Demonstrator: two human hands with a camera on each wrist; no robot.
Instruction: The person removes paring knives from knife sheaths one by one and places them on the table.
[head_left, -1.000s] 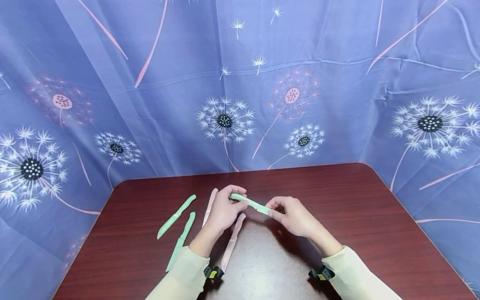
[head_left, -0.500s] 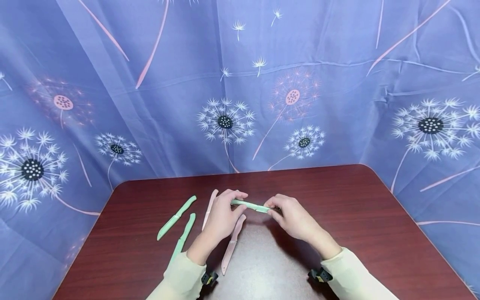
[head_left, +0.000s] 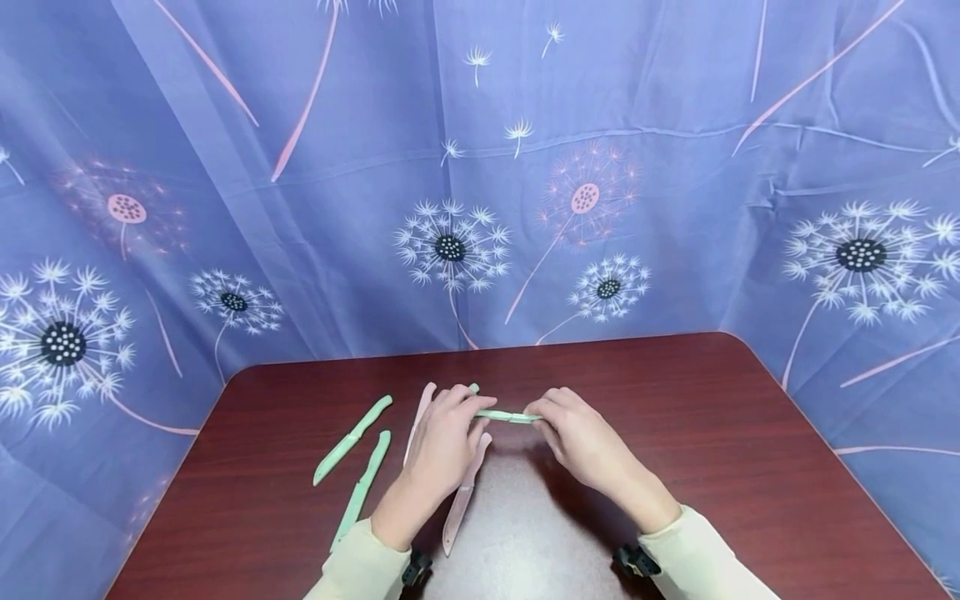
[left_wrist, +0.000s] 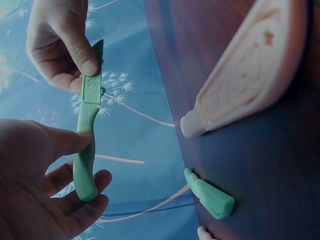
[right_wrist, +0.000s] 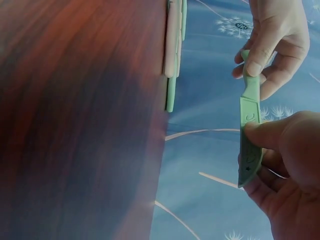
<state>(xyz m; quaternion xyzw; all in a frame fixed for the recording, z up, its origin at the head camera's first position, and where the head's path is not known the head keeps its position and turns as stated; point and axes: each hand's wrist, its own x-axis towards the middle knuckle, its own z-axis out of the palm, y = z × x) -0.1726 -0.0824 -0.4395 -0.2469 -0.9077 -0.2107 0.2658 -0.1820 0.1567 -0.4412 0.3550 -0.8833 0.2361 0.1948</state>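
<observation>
Both hands hold one light green knife [head_left: 501, 416] with a matching sheath over its blade, raised above the table. My left hand [head_left: 438, 442] pinches the handle between thumb and fingers, as the left wrist view shows. At the other end, my right hand [head_left: 592, 442] grips the sheath, its thumb [right_wrist: 262, 134] flat on the raised lettering. In the head view the knife is seen nearly edge-on, and the hands cover both its ends. Under and beside the left forearm lie two pink knives, one at the right [head_left: 459, 512] and one partly hidden [head_left: 420, 412].
Two more green knives, one farther back [head_left: 352, 442] and one nearer [head_left: 362, 492], lie at the left on the dark red table [head_left: 750, 500]. A green tip [head_left: 473, 388] shows behind the left hand. A blue dandelion-print cloth [head_left: 337, 208] hangs around the table's back and sides.
The held green knife has turned from showing its flat side, slanted, to nearly level and edge-on in the head view. Both hands have rolled with it and keep their hold.
</observation>
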